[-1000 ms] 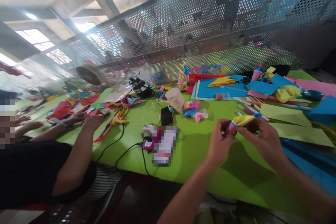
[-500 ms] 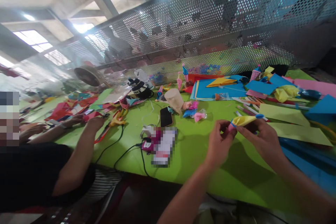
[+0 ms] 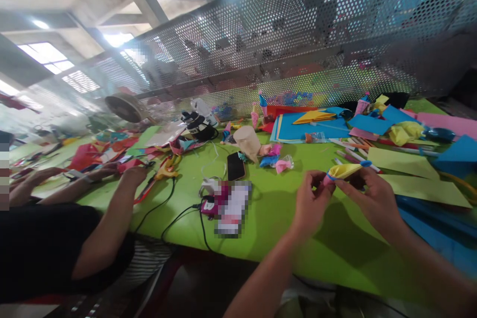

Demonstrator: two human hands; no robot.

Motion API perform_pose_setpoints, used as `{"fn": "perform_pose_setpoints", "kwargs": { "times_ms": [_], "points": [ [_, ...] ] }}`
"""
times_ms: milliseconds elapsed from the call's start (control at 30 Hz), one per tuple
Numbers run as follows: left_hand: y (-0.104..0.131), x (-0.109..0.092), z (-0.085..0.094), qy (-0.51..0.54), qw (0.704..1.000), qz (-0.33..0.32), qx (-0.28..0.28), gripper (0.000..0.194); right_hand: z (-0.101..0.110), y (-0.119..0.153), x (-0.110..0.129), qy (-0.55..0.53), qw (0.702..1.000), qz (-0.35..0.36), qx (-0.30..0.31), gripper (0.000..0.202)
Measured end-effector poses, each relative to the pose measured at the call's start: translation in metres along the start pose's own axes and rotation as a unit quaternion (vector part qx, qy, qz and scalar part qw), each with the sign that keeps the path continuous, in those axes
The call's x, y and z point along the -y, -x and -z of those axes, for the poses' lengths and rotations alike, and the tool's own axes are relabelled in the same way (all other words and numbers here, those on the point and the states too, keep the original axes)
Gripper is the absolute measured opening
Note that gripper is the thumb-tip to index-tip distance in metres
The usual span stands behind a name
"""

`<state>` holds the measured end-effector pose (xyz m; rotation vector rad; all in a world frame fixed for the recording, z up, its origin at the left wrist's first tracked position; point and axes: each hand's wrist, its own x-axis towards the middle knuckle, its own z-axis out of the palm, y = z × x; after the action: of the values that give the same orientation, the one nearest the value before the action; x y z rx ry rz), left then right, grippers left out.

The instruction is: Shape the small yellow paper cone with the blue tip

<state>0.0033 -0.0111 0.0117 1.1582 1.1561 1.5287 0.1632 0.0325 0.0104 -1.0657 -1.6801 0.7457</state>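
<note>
Between our two hands, just above the table [image 3: 276,208], is a yellow cone [image 3: 348,171], lying nearly level with its blue tip [image 3: 365,163] to the right. We have its pink end [image 3: 326,180] pinched in the left hand [image 3: 312,201], fingers closed; the right hand [image 3: 377,198] curls around the other part, thumb by the blue band [image 3: 331,176], fingers behind, partly closed on it, though how firmly we cannot tell. As we judge it, most of the shaping is done: the paper is gathered, the band is around it and the tip is on. Whether the band is fastened is too small to tell; the cone is not yet set down. Beyond it lie pens [image 3: 354,155] and yellow sheets [image 3: 404,161], then packets [image 3: 274,158], a roll [image 3: 247,141] and blue sheets [image 3: 298,126]. Pink cones [image 3: 254,118] stand further back by the mesh [image 3: 316,35]. Well to our left, a co-worker's hand [image 3: 134,177] is near a glue gun [image 3: 167,166].
</note>
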Motion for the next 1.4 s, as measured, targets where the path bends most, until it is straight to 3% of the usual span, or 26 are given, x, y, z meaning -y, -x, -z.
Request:
{"fn": "perform_pose_setpoints", "kwargs": {
  "times_ms": [200, 367, 467, 867, 1133, 1400],
  "points": [
    [-0.0013, 0.0002, 0.0005, -0.001, 1.0, -0.001, -0.002, 0.032, 0.0013, -0.0006, 0.0004, -0.011, 1.0, -0.009, 0.021, 0.026],
    [-0.0032, 0.0008, 0.0057, 0.084, 0.991, 0.103, 0.025, 0.045, 0.0064, -0.0022, -0.0017, -0.068, 0.997, -0.03, 0.0, 0.031],
    [-0.0042, 0.0024, 0.0082, 0.133, 0.982, 0.129, 0.033, 0.047, 0.0079, -0.0031, -0.0018, -0.087, 0.996, -0.029, -0.003, 0.031],
    [-0.003, 0.0015, 0.0052, 0.132, 0.982, 0.122, 0.06, 0.05, 0.0006, -0.0003, -0.0024, -0.1, 0.993, -0.058, 0.013, 0.036],
    [-0.0065, 0.0082, 0.0059, 0.222, 0.954, 0.19, 0.06, 0.06, 0.0058, -0.0039, 0.0007, -0.105, 0.994, -0.038, 0.011, 0.038],
    [-0.0056, 0.0082, 0.006, 0.224, 0.954, 0.188, 0.072, 0.057, 0.0008, -0.0018, -0.0024, -0.052, 0.998, -0.043, 0.004, 0.036]
  ]
}}
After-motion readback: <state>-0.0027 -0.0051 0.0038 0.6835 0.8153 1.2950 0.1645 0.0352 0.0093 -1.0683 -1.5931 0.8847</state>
